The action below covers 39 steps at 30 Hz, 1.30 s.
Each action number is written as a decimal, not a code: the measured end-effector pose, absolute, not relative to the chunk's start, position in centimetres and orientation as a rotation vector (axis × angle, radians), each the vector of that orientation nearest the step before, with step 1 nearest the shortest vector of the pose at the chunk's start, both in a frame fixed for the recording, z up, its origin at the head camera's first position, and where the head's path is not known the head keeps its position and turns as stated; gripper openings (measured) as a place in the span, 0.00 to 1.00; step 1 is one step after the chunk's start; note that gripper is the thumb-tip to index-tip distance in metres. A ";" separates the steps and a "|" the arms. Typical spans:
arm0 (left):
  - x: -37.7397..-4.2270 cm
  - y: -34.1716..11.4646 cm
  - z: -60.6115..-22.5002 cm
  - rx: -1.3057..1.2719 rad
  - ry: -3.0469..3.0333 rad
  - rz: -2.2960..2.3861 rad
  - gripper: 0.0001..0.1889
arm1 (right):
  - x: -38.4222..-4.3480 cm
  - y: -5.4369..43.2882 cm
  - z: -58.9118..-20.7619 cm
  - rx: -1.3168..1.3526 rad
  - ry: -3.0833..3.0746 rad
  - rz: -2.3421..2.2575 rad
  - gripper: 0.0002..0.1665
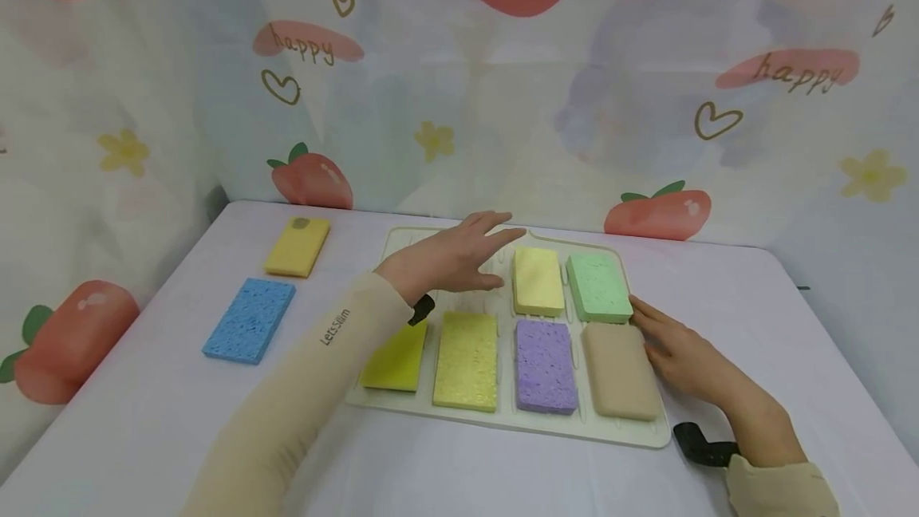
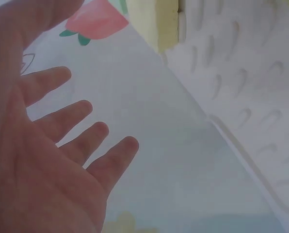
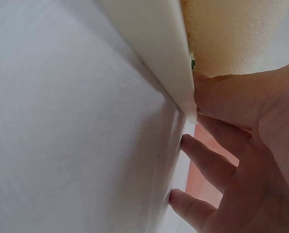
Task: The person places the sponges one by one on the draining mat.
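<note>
My left hand (image 1: 459, 258) hovers over the back left part of an off-white ridged tray (image 1: 625, 431), fingers spread and holding nothing. Just right of its fingertips lies a pale yellow sponge (image 1: 538, 282), beside a mint green sponge (image 1: 599, 287). Along the front row sit a bright yellow sponge (image 1: 395, 365) partly hidden by my left sleeve, a yellow-green sponge (image 1: 465, 361), a purple sponge (image 1: 546, 365) and a tan sponge (image 1: 621, 372). My right hand (image 1: 682, 353) rests against the tray's right edge; in the right wrist view its thumb is at the rim, fingers extended.
Left of the tray, a blue sponge (image 1: 249, 321) and a yellow block with a brownish spot (image 1: 297, 247) lie on the white tablecloth (image 1: 143, 413). A patterned cloth backdrop (image 1: 502, 102) rises behind the table and along its left side.
</note>
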<state>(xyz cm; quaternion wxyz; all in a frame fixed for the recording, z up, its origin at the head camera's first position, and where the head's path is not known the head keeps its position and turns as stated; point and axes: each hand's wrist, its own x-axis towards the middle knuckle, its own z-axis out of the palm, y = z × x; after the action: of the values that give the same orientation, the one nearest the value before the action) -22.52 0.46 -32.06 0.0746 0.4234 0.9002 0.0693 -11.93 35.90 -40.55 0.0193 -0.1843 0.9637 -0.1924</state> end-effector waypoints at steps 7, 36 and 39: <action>-22.0 -2.1 -32.2 1.280 2.734 0.233 0.40 | -11.9 36.2 -40.7 -0.592 3.025 -0.573 0.29; -18.0 -15.9 -34.9 1.281 3.051 0.450 0.40 | -11.8 35.7 -40.2 -0.563 2.964 -0.618 0.29; -17.5 -16.9 -35.4 1.183 3.047 0.461 0.39 | -11.8 35.6 -40.3 -0.552 2.952 -0.624 0.29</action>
<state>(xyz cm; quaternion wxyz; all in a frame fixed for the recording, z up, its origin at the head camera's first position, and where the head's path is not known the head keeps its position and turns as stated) -17.46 -16.85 -35.44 -0.0795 0.3572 0.9202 0.1391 -11.78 35.59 -40.27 0.0370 -0.1797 0.9618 -0.2031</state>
